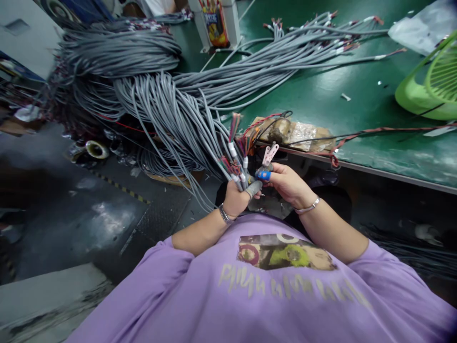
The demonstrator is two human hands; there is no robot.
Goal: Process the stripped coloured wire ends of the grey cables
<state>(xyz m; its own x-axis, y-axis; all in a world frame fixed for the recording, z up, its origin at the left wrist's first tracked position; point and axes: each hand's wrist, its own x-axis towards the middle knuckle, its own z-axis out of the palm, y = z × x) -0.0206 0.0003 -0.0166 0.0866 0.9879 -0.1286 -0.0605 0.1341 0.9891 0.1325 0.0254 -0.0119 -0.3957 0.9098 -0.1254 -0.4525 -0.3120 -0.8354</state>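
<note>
My left hand point(236, 199) is closed around several grey cables, their ends with white sleeves point(233, 150) and coloured wires point(234, 125) pointing up out of the fist. Grey tape covers its thumb. Close by on the right, my right hand point(285, 181) has thumb and fingers pressed together, with a blue wrap point(264, 175) on one digit. What those fingertips hold, if anything, is too small to make out. Just above them is a pale pink clip point(270, 153) at the table edge. A long bundle of grey cables point(167, 105) runs from the table down to my left hand.
On the green table point(360, 100) lie more grey cables point(285, 57), a taped board point(303, 133) with wires at the front edge, and a green fan point(428, 85). A plastic bag point(417, 28) is at the far right. Coiled cables point(121, 52) are heaped at the left.
</note>
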